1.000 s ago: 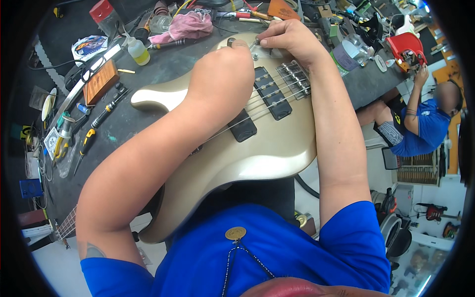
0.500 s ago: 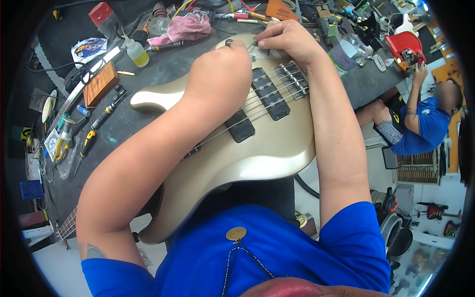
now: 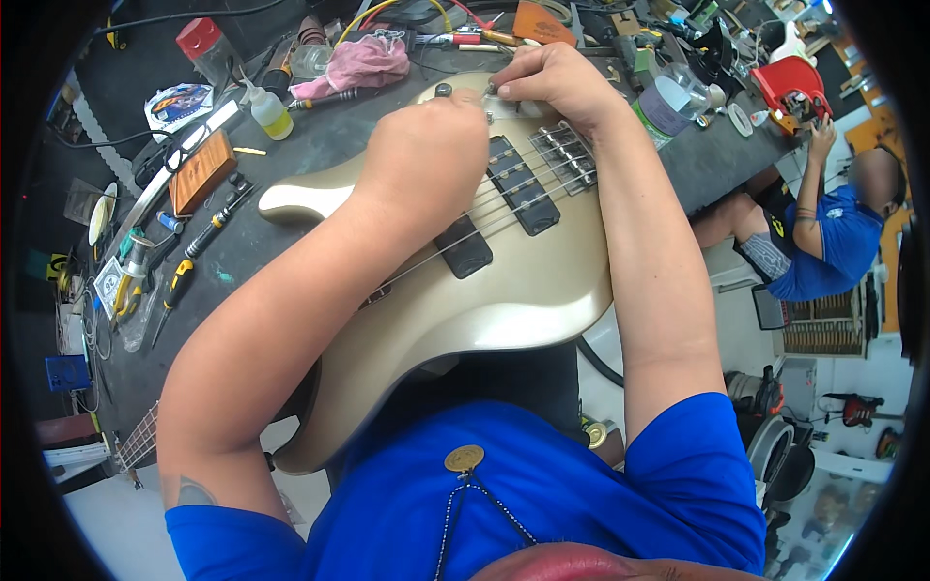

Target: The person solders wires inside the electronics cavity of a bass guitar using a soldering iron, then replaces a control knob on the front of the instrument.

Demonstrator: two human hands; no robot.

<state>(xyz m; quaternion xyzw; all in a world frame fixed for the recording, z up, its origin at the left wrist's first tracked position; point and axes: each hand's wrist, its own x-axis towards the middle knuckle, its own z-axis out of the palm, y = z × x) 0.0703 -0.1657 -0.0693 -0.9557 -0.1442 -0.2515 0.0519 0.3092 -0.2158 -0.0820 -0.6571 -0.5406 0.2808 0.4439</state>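
The gold bass guitar is laid partly over the tabletop, its near edge turned toward the blue shirt. By the right hand, a small dark part is pinched near the body's far edge. The left hand is curled beside a dark knob (whether anything is gripped cannot be told, its fingertips being hidden).

A small white card bears dark characters.
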